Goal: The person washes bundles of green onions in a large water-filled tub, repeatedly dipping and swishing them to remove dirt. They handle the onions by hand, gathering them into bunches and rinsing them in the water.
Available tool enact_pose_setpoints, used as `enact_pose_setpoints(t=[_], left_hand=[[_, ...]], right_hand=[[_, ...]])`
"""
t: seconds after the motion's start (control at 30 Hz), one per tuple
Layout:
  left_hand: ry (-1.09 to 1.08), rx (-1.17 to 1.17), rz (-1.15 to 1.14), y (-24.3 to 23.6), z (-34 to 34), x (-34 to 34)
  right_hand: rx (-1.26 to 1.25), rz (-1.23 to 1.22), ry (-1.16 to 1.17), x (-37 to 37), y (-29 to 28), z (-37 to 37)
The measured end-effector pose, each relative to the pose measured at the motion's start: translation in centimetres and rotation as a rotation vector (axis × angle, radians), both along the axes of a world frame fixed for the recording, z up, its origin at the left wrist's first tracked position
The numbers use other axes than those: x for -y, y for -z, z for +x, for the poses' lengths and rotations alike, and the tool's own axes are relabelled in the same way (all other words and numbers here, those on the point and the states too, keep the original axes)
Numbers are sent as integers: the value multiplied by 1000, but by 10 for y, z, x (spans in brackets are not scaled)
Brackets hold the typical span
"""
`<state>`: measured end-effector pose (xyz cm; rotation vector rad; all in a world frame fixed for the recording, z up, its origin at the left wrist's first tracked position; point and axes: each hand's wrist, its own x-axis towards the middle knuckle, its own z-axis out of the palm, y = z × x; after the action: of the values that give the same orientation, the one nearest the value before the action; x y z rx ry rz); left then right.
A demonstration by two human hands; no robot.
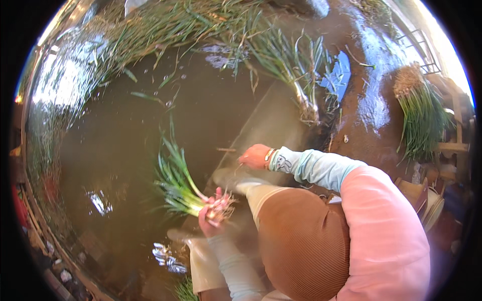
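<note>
My left hand is closed round a small bunch of green onions. Their pale bulbs and stringy roots point toward me, and the green leaves stretch away over the brown water. My right hand hovers apart from the bunch, over the far side of my knee. Its fingers are drawn together, and a thin strand seems to hang beneath them; what they hold is too small to name.
A pile of loose green onions lies at the far side, roots toward me. Cut leaves float along the far and left edges. At right, a tied bundle leans by a wooden frame. My brown-trousered knee fills the near middle.
</note>
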<state>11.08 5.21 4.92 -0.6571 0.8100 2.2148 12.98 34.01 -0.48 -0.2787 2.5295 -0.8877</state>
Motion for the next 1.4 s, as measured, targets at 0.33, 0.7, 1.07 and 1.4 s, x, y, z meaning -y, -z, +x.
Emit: enact_pose_setpoints(t=[0.33,0.7,1.07,1.4], left_hand=[[-214,-101,138,-51,-31,1],[57,49,-94,-37,-19,-2],[285,34,-29,-30,-25,-46],[177,51,15,-12,-10,-41]], right_hand=[[-217,443,696,-186,-30,9],[25,651,809,-205,-10,-47],[289,-809,934,-2,-30,-62],[692,-1391,958,44,-22,-49]])
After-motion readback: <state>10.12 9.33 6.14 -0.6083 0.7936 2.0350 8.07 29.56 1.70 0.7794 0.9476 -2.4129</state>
